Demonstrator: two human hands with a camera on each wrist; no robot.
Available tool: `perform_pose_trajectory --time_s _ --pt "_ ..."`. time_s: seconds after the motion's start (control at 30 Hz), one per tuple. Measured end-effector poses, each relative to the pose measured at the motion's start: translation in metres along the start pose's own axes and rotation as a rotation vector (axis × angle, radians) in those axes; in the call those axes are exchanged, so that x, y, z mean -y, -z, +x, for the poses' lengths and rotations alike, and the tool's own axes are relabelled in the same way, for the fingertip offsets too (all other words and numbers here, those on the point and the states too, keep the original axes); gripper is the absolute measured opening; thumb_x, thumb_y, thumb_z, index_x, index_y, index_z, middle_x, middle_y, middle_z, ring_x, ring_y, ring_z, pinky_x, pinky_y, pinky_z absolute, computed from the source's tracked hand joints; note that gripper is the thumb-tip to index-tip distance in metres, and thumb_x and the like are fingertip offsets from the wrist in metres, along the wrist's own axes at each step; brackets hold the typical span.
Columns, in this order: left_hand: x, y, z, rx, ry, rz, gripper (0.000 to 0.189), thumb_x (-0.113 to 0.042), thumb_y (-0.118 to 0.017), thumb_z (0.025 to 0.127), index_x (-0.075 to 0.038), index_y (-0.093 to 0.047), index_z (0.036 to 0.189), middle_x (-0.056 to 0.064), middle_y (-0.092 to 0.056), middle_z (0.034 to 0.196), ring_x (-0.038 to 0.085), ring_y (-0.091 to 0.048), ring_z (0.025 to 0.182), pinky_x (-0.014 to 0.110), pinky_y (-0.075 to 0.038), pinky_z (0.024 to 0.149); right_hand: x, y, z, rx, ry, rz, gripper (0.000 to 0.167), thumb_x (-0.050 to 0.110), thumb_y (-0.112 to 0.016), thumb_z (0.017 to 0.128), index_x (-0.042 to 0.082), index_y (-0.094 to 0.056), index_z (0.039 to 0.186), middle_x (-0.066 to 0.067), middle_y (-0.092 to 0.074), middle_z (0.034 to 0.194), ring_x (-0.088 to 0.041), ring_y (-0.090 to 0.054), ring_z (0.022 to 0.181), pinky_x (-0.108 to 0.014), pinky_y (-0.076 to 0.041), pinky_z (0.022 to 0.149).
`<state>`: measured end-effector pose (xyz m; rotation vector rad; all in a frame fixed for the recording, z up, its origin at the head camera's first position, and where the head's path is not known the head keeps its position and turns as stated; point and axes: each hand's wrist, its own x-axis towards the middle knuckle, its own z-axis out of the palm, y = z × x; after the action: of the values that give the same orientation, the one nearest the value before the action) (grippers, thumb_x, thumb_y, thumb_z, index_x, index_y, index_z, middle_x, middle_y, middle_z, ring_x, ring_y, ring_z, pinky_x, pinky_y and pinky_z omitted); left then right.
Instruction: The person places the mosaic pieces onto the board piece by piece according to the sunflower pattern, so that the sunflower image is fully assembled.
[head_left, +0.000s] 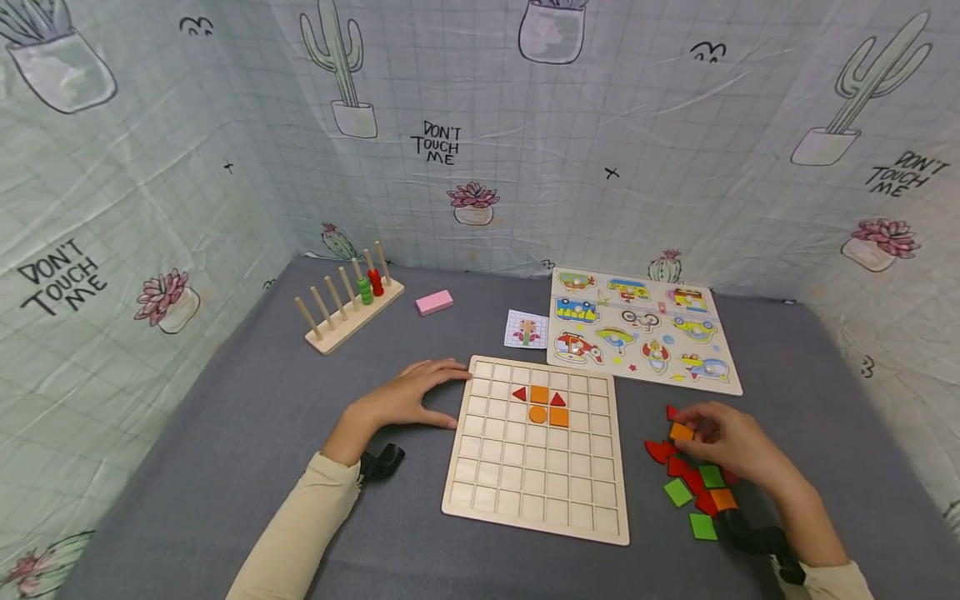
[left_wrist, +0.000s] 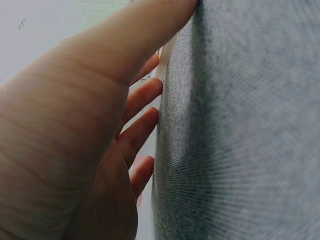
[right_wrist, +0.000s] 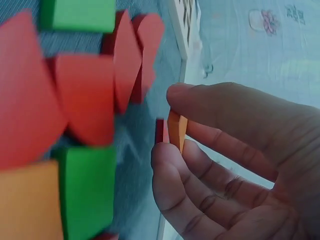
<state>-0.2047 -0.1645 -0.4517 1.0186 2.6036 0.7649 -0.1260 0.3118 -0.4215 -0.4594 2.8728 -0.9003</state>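
Note:
A square wooden grid board point(head_left: 536, 492) lies mid-table, bearing two orange squares point(head_left: 539, 395), an orange circle point(head_left: 537, 414) and two red triangles point(head_left: 557, 400) in its upper cells. My left hand point(head_left: 408, 396) rests at the board's left edge, fingers and thumb spread; in the left wrist view its fingers point(left_wrist: 145, 95) lie loosely extended. Over a pile of tiles to the right, my right hand point(head_left: 723, 437) pinches an orange square tile point(right_wrist: 176, 127) between thumb and fingers. Red pieces point(head_left: 660, 451) and green squares point(head_left: 678, 492) lie beneath and beside that hand.
Behind the board lie a vehicle puzzle board point(head_left: 637, 358) and a small pattern card point(head_left: 517, 329). Further left are a pink block point(head_left: 434, 302) and a peg stand point(head_left: 352, 321) with green and red beads. A printed cloth point(head_left: 562, 225) walls the back and sides.

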Motion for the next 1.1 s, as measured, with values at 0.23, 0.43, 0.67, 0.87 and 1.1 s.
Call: perform_pose_trajectory --time_s 0.23,0.43,0.67,0.87,1.1 --pt "0.001 -0.001 0.0 0.012 0.002 0.003 0.074 -0.041 -0.077 0.083 -0.017 -0.047 0.146 0.009 -0.04 0.152 0.032 -0.025 0.146 0.056 -0.018 0.117 0.016 -0.012 0.008 0.009 0.057 0.05 0.028 0.008 -0.079 0.08 -0.003 -0.068 0.103 -0.003 -0.06 0.085 -0.002 -0.052 0.067 -0.024 -0.046 0.055" --pt "0.002 -0.001 0.0 -0.002 -0.007 0.005 0.074 -0.04 -0.078 0.083 -0.015 -0.047 0.145 0.011 -0.04 0.151 0.034 -0.027 0.145 0.057 -0.019 0.116 0.028 -0.023 0.021 0.011 0.108 0.056 0.027 0.007 -0.079 0.081 -0.001 -0.069 0.103 -0.001 -0.059 0.084 -0.003 -0.051 0.069 -0.024 -0.048 0.058" --pt "0.004 -0.002 0.001 -0.007 -0.016 0.003 0.074 -0.041 -0.078 0.082 -0.016 -0.047 0.145 0.009 -0.041 0.151 0.031 -0.027 0.145 0.055 -0.019 0.116 0.044 -0.032 0.036 0.062 0.145 0.106 0.028 0.01 -0.079 0.082 -0.001 -0.068 0.106 -0.002 -0.06 0.085 -0.004 -0.05 0.067 -0.023 -0.046 0.056" --pt "0.004 -0.002 0.0 -0.01 -0.014 -0.004 0.074 -0.04 -0.078 0.082 -0.016 -0.048 0.145 0.009 -0.041 0.151 0.031 -0.027 0.145 0.056 -0.019 0.116 0.057 -0.041 0.046 0.095 0.166 0.131 0.029 0.01 -0.08 0.081 -0.001 -0.067 0.105 -0.003 -0.058 0.083 -0.005 -0.048 0.066 -0.023 -0.045 0.056" --pt "0.003 -0.002 0.0 -0.006 -0.007 -0.006 0.074 -0.041 -0.078 0.082 -0.017 -0.048 0.145 0.008 -0.041 0.151 0.031 -0.027 0.145 0.056 -0.018 0.117 0.073 -0.055 0.056 0.138 0.204 0.129 0.029 0.01 -0.079 0.081 -0.001 -0.067 0.105 -0.003 -0.058 0.087 -0.007 -0.049 0.068 -0.022 -0.045 0.058"
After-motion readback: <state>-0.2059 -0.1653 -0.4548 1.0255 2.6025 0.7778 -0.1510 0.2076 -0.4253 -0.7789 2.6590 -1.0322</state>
